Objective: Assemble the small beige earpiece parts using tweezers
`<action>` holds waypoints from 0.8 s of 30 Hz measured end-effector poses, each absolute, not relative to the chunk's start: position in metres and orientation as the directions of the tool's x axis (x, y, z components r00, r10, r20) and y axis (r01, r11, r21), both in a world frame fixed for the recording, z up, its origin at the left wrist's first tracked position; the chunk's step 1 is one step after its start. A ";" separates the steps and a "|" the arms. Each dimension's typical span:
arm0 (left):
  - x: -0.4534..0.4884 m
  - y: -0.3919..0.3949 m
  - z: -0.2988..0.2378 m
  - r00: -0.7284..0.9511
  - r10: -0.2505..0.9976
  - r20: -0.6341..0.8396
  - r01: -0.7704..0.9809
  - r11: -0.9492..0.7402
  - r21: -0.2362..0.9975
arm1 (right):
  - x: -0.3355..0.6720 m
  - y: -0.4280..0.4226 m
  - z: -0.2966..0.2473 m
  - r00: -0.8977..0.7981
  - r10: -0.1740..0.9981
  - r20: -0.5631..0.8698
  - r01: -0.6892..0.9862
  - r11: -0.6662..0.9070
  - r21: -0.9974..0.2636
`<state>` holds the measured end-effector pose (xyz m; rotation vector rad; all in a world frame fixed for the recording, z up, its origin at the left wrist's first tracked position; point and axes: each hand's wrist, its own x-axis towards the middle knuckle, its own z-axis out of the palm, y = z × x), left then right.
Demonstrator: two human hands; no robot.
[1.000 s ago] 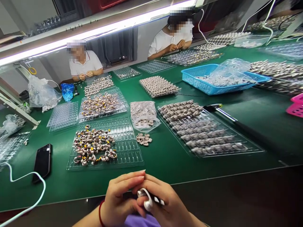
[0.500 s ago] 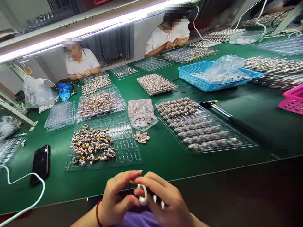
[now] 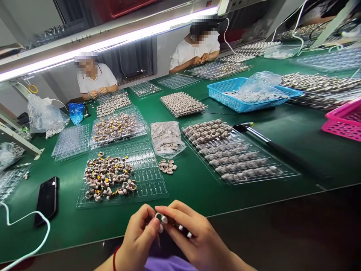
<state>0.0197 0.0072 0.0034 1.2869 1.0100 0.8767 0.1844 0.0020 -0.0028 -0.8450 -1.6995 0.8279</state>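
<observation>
In front of the table edge, my left hand [image 3: 139, 235] pinches a small whitish C-shaped ear-clip earphone [image 3: 164, 219] between thumb and index finger. My right hand [image 3: 194, 233] has its fingertips against the same earphone from the other side. Something dark with white ends [image 3: 184, 230] sits among the curled right fingers; what it is I cannot make out. Just beyond the hands lies a clear tray [image 3: 149, 188] with a heap of earphone pieces [image 3: 108, 175], some bearing yellow tabs. Small oval beige covers [image 3: 167, 166] lie loose beside it.
A bag of covers [image 3: 166, 137] and a tray with rows of grey earphones [image 3: 239, 158] stand farther back. A black-handled tool [image 3: 270, 143], blue basket [image 3: 239, 103], pink basket [image 3: 338, 126] and phone [image 3: 47, 197] lie around. Two co-workers [image 3: 97, 79] sit opposite.
The earphone has turned and moved slightly up and left. My left finger and thumb have closed on it, and the right fingers have shifted along it. The view has shifted slightly.
</observation>
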 end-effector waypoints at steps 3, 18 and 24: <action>0.022 0.010 -0.004 0.337 0.900 -0.276 -0.178 0.348 0.920 | 0.190 0.004 0.004 -0.305 0.891 0.335 0.103 0.381 -0.919; 0.006 0.023 -0.008 0.271 0.956 -0.109 0.082 0.090 0.993 | 0.248 0.069 0.013 -0.082 0.928 0.364 0.628 0.332 -0.704; -0.005 0.021 -0.010 0.119 0.990 -0.081 0.088 0.071 0.994 | 0.376 0.162 0.017 0.384 0.879 0.284 0.835 -0.198 -0.514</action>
